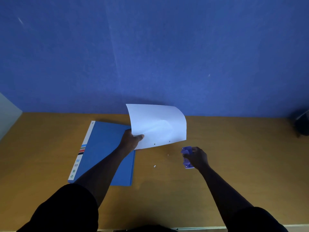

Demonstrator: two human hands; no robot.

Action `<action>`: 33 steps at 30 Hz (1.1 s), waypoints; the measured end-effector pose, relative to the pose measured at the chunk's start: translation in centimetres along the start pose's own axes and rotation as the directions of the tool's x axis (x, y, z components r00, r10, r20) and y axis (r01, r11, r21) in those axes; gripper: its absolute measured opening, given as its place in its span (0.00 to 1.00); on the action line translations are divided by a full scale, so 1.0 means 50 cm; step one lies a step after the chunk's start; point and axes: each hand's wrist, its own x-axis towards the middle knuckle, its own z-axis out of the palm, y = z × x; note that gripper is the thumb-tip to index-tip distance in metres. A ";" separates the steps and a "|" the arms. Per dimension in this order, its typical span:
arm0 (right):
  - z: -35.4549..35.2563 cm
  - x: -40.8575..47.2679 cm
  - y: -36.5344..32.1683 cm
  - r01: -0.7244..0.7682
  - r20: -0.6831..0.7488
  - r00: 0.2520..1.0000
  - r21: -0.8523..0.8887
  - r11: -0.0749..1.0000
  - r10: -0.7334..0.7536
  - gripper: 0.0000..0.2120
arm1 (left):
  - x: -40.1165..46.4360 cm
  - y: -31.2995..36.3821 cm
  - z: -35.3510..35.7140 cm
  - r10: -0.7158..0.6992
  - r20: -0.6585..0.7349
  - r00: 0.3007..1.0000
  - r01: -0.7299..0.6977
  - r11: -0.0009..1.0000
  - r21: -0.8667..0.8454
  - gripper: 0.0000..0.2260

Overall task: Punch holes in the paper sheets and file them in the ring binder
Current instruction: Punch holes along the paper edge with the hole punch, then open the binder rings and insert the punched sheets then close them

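Below, both bare forearms reach forward over a brown tabletop (234, 148). On the left, the left hand (131, 138) pinches the lower left corner of a white paper sheet (158, 126), thumb on top, lifting it so it curls above the tabletop (two punched holes show along its near edge). Under that arm lies a closed blue ring binder (103, 148), flat. To the right, the right hand (198, 158) curls around a small purple hole punch (187, 156), which seems to rest on the tabletop. Tiny paper dots (154, 166) lie between the hands.
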 end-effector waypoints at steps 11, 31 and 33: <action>-0.013 0.088 0.075 -0.103 0.076 0.991 -0.138 0.985 0.114 0.10 | 0.012 0.004 0.027 -0.026 -0.009 1.000 0.027 0.988 0.150 0.12; -0.012 0.116 0.080 -0.123 0.006 0.991 -0.360 0.925 0.134 0.06 | 0.023 0.073 -0.026 -0.123 0.165 0.979 0.035 0.889 0.457 0.20; -0.016 0.115 0.069 -0.126 -0.065 0.992 -0.341 0.932 0.110 0.07 | 0.022 0.081 -0.032 -0.113 0.195 0.974 -0.003 0.857 0.514 0.20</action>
